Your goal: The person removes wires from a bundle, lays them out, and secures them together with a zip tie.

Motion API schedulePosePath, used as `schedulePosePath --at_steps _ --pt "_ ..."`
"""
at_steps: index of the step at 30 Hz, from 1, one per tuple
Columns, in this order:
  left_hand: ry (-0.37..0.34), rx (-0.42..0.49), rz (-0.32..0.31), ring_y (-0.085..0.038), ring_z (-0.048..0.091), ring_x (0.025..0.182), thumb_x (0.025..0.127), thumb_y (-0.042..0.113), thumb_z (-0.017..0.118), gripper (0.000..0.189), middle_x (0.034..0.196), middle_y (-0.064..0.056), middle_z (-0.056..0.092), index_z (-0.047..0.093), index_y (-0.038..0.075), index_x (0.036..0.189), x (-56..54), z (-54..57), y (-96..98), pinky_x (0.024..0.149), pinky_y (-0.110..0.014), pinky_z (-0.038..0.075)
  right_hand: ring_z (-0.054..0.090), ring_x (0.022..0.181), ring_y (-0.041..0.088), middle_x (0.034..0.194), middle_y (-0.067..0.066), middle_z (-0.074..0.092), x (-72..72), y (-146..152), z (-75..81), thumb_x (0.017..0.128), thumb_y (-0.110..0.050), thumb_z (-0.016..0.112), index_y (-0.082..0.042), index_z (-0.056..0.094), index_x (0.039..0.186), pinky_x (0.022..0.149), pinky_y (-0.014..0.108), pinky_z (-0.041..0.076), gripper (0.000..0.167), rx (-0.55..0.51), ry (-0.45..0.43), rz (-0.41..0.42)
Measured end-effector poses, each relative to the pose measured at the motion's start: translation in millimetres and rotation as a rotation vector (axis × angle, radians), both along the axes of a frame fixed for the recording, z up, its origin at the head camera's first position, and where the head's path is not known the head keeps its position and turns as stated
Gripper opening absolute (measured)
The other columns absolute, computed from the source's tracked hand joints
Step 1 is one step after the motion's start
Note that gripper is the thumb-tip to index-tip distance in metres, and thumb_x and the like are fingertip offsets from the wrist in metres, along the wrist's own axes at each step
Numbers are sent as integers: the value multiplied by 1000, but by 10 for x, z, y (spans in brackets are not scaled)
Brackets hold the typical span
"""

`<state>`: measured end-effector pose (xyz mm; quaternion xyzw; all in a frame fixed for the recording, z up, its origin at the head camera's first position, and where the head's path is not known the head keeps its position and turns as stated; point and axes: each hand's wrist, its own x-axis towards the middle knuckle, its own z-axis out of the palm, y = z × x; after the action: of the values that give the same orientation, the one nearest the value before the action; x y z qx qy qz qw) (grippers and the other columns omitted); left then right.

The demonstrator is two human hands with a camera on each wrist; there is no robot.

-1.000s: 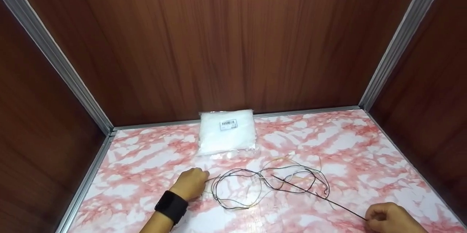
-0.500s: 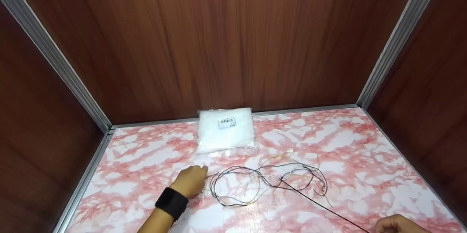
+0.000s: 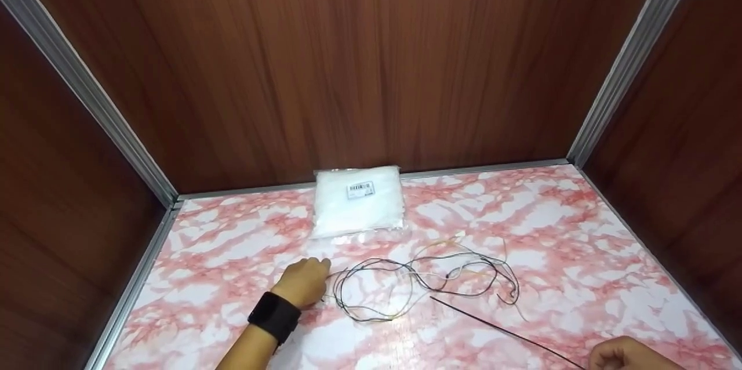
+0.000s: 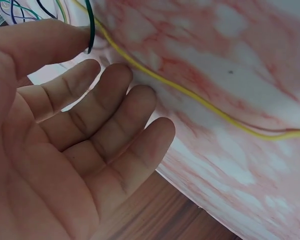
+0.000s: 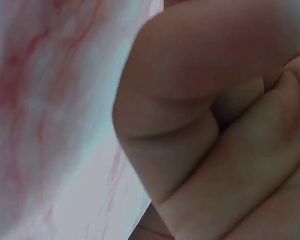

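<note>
**Black wire in the right hand, loose loops beside the left**

A thin black wire [image 3: 504,330] slants across the near right part of the bench [image 3: 232,242], its far end just beside a loose tangle of wires [image 3: 410,267]. The right hand [image 3: 626,354], partly cut off by the frame edge, has its fingers curled and pinches the wire's near end; the right wrist view shows the bent fingers, but the wire there is hidden.

The tangle lies in two broad loops, dark strands mixed with white and yellow ones. At its left side is the left hand [image 3: 302,282], its fingers loosely bent and apart from the thumb. A dark green wire [image 4: 92,25] passes by the thumb tip; whether they touch I cannot tell. A yellow wire [image 4: 182,90] runs past the fingertips. A black wristband [image 3: 275,318] circles the left wrist.

Behind the tangle, a white packet [image 3: 358,213] in clear plastic lies near the back panel [image 3: 348,68], a barcode label [image 3: 360,190] on top. Brown wood-grain panels and metal rails [image 3: 626,62] enclose the bench.
</note>
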<state>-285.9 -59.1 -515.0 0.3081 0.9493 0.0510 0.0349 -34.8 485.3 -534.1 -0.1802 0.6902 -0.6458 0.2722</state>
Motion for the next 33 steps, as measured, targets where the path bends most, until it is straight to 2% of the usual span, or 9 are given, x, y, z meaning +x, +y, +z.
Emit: schedulePosePath --at_steps 8,11,16,18,20,24,26,29,33 --pt "-85 -24 42 -35 66 86 91 13 54 20 95 -20 65 60 2 107 -25 63 44 72 -48 54 54 71 -8 81 -19 60 -78 -117 3 85 12 47 14 57 91 59 14 42 11 79 104 -12" --pt "-29 -9 23 -34 65 79 92 13 54 15 89 -18 64 60 3 101 -24 67 66 66 -47 53 53 70 -8 79 -18 57 -87 -155 5 85 12 48 15 56 93 58 14 40 11 60 85 0" --pt "282 69 -102 -28 61 63 84 9 62 5 71 -10 60 61 5 81 -20 50 195 51 -40 51 51 65 -10 75 -17 54 -69 -160 79 88 6 51 14 56 99 56 13 40 15 62 -8 14" --pt "367 106 -164 -24 60 60 81 6 64 4 69 -8 60 63 7 78 1 78 314 50 -36 51 53 65 -8 75 -16 58 -53 -133 125 89 5 51 13 57 102 57 13 43 17 56 -60 9" --pt "380 132 -226 -20 59 59 79 4 64 6 68 -5 60 64 9 75 52 112 470 49 -32 50 56 66 -6 76 -14 62 -42 -97 159 89 6 49 14 56 103 60 14 45 17 36 -98 6" --pt "288 150 -354 -14 57 58 81 9 63 12 66 2 61 65 14 71 216 135 850 50 -26 48 57 65 -5 69 -9 59 -18 -32 192 91 6 46 13 56 104 61 15 48 18 -14 -149 10" --pt "283 133 -406 -13 59 60 83 16 64 13 67 4 62 66 17 70 295 110 1023 51 -26 48 55 63 -6 68 -8 57 -12 -16 201 91 6 45 12 57 104 60 15 48 18 -18 -150 16" --pt "332 92 -441 -13 62 65 85 25 67 11 72 5 66 69 21 75 356 51 1224 54 -28 51 54 62 -7 59 3 49 -16 -31 223 91 6 46 11 59 102 57 15 46 18 11 -116 11" --pt "373 35 -440 -14 63 68 85 31 69 9 78 5 68 72 22 84 362 -17 1368 55 -30 51 54 61 -7 62 -5 53 -30 -81 276 90 7 46 11 60 100 54 13 43 17 69 -77 -1"
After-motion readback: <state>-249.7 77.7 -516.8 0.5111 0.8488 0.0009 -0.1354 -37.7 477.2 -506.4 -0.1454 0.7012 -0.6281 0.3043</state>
